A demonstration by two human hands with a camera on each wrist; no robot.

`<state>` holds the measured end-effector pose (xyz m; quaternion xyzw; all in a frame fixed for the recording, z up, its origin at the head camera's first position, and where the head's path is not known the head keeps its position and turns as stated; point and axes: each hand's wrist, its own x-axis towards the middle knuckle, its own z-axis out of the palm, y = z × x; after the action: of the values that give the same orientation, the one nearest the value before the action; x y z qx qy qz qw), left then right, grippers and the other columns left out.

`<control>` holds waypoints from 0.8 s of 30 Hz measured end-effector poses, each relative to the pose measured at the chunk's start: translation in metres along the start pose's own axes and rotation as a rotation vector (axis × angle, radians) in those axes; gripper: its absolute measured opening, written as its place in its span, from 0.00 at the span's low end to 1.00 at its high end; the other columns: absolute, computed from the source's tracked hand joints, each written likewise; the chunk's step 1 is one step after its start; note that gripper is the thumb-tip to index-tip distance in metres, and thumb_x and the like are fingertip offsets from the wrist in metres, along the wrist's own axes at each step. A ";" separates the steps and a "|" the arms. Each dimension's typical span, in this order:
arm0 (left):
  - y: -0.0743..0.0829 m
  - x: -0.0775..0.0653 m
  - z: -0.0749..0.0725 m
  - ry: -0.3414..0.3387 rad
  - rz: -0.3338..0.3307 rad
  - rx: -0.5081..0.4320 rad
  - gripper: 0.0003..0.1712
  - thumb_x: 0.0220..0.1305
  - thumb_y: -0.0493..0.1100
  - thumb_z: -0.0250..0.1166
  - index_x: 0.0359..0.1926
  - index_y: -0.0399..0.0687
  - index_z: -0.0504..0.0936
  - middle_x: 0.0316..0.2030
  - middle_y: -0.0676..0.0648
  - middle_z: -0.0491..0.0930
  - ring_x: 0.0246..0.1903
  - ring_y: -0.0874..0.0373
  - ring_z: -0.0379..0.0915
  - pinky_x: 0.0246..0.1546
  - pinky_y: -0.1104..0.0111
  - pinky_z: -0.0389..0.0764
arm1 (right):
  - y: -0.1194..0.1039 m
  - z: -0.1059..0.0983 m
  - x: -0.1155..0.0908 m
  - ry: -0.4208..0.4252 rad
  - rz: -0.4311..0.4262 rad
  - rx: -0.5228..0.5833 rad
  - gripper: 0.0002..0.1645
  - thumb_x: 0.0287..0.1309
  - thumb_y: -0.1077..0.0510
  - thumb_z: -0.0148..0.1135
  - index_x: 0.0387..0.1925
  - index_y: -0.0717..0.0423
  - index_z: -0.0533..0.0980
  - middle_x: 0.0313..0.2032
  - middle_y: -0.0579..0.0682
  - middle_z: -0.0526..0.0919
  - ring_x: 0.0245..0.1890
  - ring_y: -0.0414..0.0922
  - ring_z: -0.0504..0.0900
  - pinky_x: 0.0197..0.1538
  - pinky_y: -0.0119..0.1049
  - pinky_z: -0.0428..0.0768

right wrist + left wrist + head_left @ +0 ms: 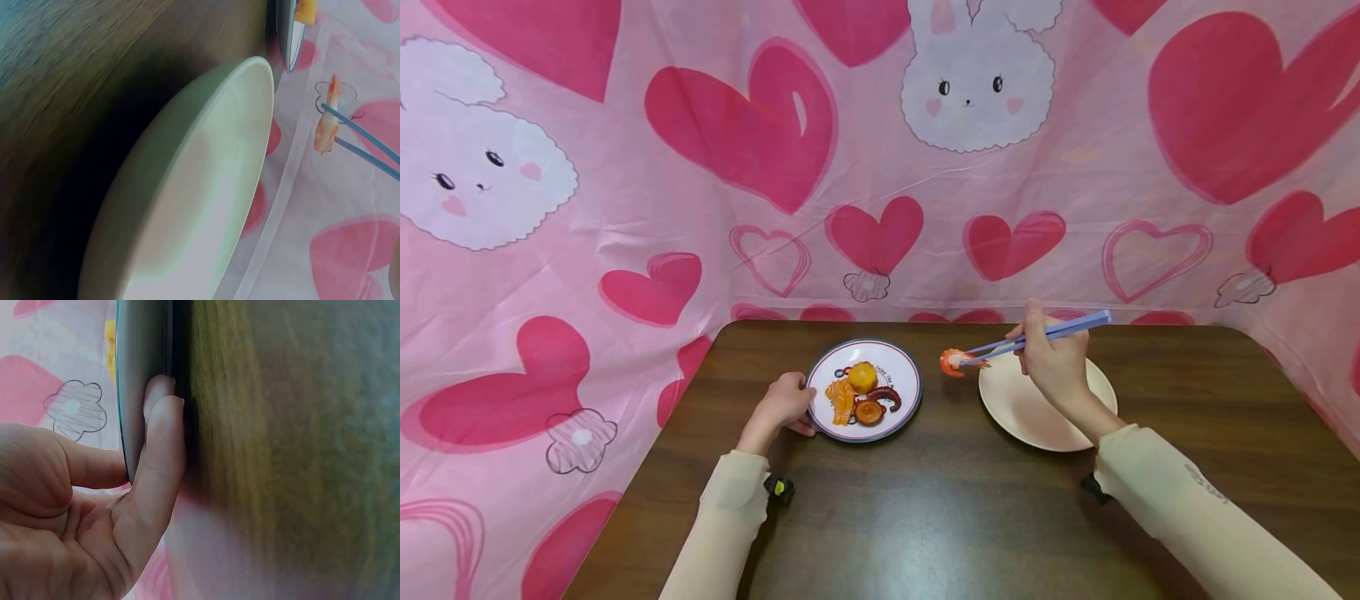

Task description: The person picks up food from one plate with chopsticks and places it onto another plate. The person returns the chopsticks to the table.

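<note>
My left hand [787, 403] grips the left rim of a white plate with a dark blue edge [904, 408]; in the left wrist view the thumb lies on top and the curled fingers [164, 434] reach under it. On that plate lie a yellow round piece [862, 377], an orange salmon-like slice [841, 401], a brown round piece [869, 412] and a dark red tentacle [887, 397]. My right hand [1051, 358] holds blue chopsticks [1075, 325]. Their tips pinch an orange-and-white shrimp [327, 122], held in the air between the two plates.
A cream plate [1022, 408] with nothing on it sits under my right hand. Both plates stand on a dark brown wooden table [895, 517]. Behind the table hangs a pink cloth [865, 175] with hearts and rabbit faces.
</note>
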<state>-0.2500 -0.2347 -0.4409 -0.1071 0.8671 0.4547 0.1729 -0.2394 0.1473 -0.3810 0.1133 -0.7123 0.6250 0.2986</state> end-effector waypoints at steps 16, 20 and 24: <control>-0.001 0.001 -0.001 -0.003 0.005 0.009 0.13 0.81 0.39 0.56 0.56 0.32 0.71 0.32 0.35 0.77 0.22 0.48 0.82 0.27 0.62 0.89 | 0.020 0.019 -0.002 -0.006 0.055 0.026 0.32 0.81 0.56 0.52 0.21 0.70 0.81 0.10 0.49 0.75 0.03 0.42 0.69 0.08 0.27 0.65; -0.001 0.002 0.000 -0.002 0.005 0.004 0.13 0.81 0.39 0.56 0.56 0.32 0.72 0.32 0.35 0.77 0.21 0.48 0.82 0.26 0.62 0.89 | 0.002 0.025 -0.006 -0.021 0.052 0.032 0.30 0.80 0.60 0.51 0.21 0.74 0.80 0.08 0.50 0.75 0.03 0.45 0.69 0.09 0.26 0.65; -0.002 0.001 -0.001 0.002 0.006 -0.003 0.13 0.81 0.39 0.56 0.56 0.32 0.72 0.32 0.35 0.77 0.21 0.48 0.82 0.26 0.62 0.89 | -0.008 0.030 -0.008 -0.026 0.051 0.026 0.29 0.80 0.61 0.51 0.22 0.74 0.80 0.08 0.57 0.73 0.03 0.45 0.70 0.09 0.25 0.65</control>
<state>-0.2503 -0.2364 -0.4423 -0.1052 0.8670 0.4563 0.1704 -0.2370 0.1149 -0.3804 0.1071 -0.7105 0.6402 0.2719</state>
